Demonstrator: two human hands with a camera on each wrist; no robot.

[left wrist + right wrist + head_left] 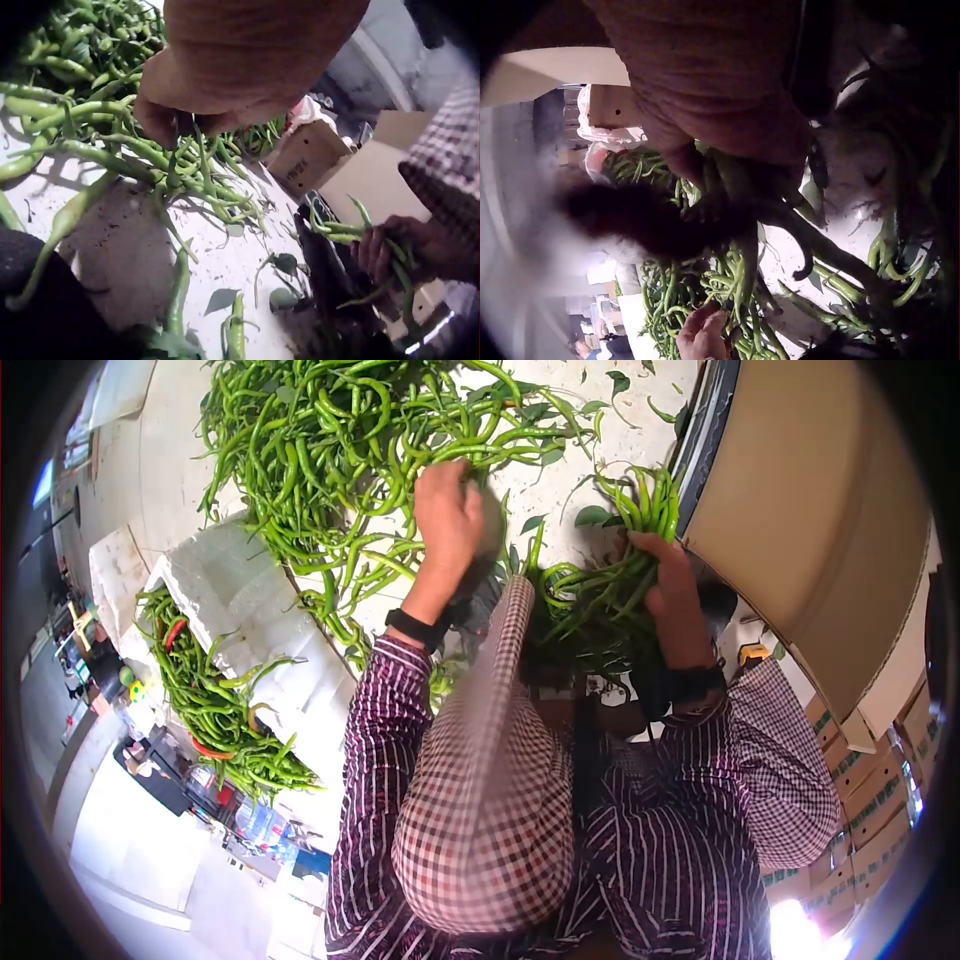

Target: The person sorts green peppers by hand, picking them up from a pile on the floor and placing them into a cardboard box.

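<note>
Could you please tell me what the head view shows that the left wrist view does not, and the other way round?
Only the head view shows the white foam box with a second heap of chillies, a few of them red, and the checked cap. Only the left wrist view shows the small printed carton beyond the pile. Both show the left hand reaching into the big chilli pile and the right hand gripping a bunch beside a cardboard box.

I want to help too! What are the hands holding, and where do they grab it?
The right hand grips a bunch of green chillies round its middle. The left hand pinches chillies from the pile.
</note>
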